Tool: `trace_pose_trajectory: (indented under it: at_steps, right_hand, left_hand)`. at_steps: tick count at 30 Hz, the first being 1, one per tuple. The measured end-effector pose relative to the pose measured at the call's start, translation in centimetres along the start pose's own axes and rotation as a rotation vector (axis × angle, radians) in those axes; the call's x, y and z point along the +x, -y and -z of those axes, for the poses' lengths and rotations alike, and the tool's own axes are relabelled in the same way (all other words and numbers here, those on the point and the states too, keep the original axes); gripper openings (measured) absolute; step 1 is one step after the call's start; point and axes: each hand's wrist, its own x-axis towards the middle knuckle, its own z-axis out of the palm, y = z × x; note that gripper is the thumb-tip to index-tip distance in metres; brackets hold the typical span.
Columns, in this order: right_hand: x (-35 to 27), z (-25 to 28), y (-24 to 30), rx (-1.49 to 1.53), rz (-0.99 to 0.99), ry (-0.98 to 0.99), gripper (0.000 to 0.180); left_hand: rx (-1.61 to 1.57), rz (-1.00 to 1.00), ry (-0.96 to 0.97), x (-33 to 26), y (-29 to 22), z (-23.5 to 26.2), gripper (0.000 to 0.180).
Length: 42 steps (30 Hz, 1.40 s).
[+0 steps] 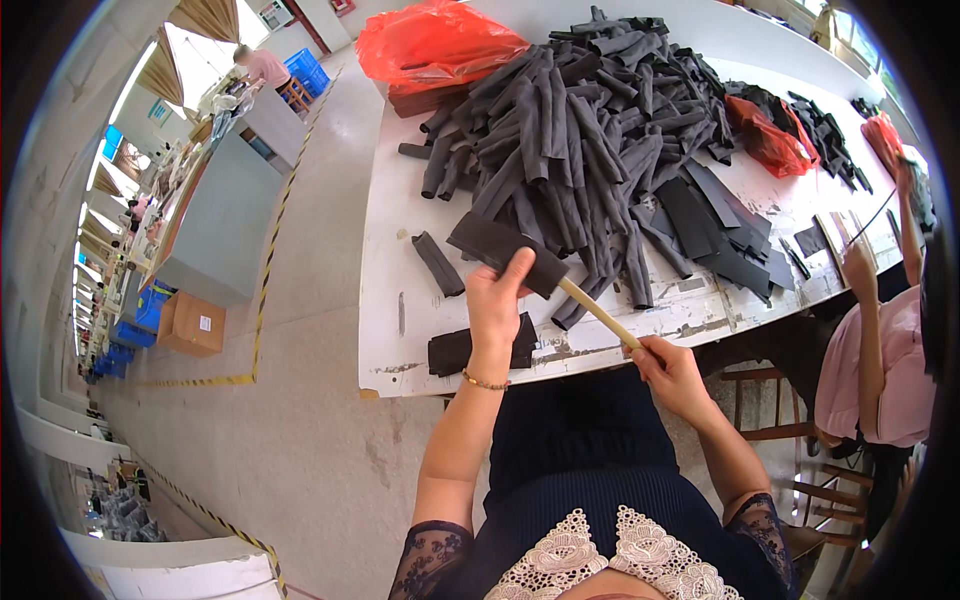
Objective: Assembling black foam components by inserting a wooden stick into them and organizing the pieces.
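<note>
Gripped in my left hand (pixel 500 305) is a black fabric tube (pixel 505 252), held above the near left part of the table. A thin pale stick (pixel 602 315) runs from the tube's right end down to my right hand (pixel 663 368), whose fingers are closed around its lower end. How far the stick reaches inside the tube is hidden. Below my left wrist lies a small stack of flat black fabric pieces (pixel 460 350). One loose black tube (pixel 437 265) rests to the left of my hands.
A big heap of black tubes (pixel 560 130) covers the middle of the white table (pixel 385 300). Red plastic bags (pixel 435 45) and flat black pieces (pixel 715 220) lie around it. At the right a co-worker in pink (pixel 875 370) sits near wooden stools. A cardboard box (pixel 192 324) stands left.
</note>
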Motion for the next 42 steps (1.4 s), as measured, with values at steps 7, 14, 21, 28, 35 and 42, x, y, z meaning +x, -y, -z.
trace_pose_trajectory:
  at_steps: [7, 14, 21, 28, 35, 42]
  right_hand:
    - [2.3, -3.0, 1.6, 0.069, 0.101, -0.072, 0.024]
    - [1.8, -5.9, 0.9, 0.0, 0.165, -0.06, 0.025]
    - [-1.9, -8.4, -0.6, -0.121, 0.125, -0.07, 0.012]
    - [-7.3, -6.4, -4.8, -0.222, 0.046, 0.144, 0.012]
    - [-2.6, -3.1, -1.7, -0.169, 0.03, -0.054, 0.015]
    - [-3.3, -2.9, -1.6, -0.181, 0.077, -0.021, 0.016]
  left_hand:
    - [0.448, 0.066, 0.352, -7.1, 2.8, -1.0, 0.029]
    - [-0.425, 0.173, 0.082, -5.6, 1.5, -1.7, 0.037]
    - [-0.468, 0.116, -0.19, -4.4, -0.6, -2.4, 0.031]
    - [-0.367, -0.304, -0.216, 1.6, -6.2, 1.3, 0.045]
    - [-0.087, -0.327, -0.315, -3.9, -0.4, 0.4, 0.047]
    - [-0.418, 0.49, 0.23, -3.4, -1.0, -3.6, 0.059]
